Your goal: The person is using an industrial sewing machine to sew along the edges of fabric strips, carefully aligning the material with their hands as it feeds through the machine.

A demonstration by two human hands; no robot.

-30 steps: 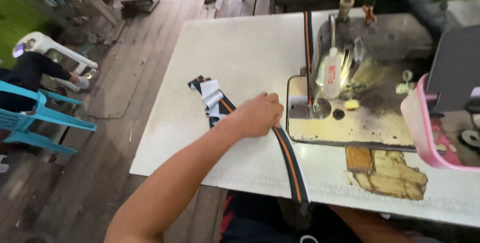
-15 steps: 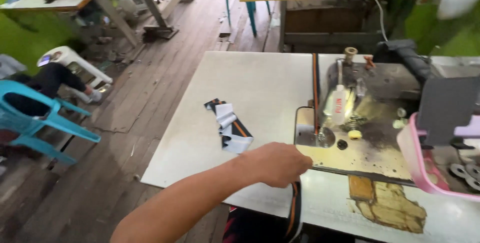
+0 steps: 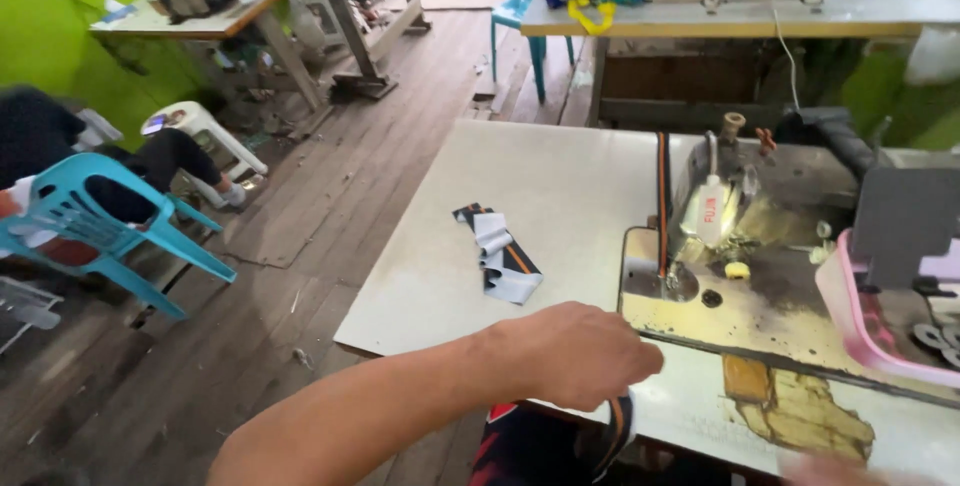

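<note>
My left hand [image 3: 580, 356] is closed at the near edge of the white sewing table [image 3: 560, 186]. It grips a dark strap with an orange stripe [image 3: 617, 433] that hangs down over the table edge below the fist. The same strap [image 3: 661, 196] runs away from the needle area of the sewing machine [image 3: 720, 216] toward the table's far side. A small pile of folded strap pieces [image 3: 500, 256] lies on the table to the left of the machine. My right hand [image 3: 830, 469] is only a blurred sliver at the bottom right edge.
A pink plastic tray [image 3: 860, 331] sits at the right of the machine. A turquoise plastic chair [image 3: 95, 221] with a seated person stands on the wooden floor at left. Another work table [image 3: 740, 11] with a machine stands behind, and a turquoise chair [image 3: 520, 6] beside it.
My left hand slid along the strap from the middle of the table toward me, down to the near edge. The view tilted up, showing more of the room.
</note>
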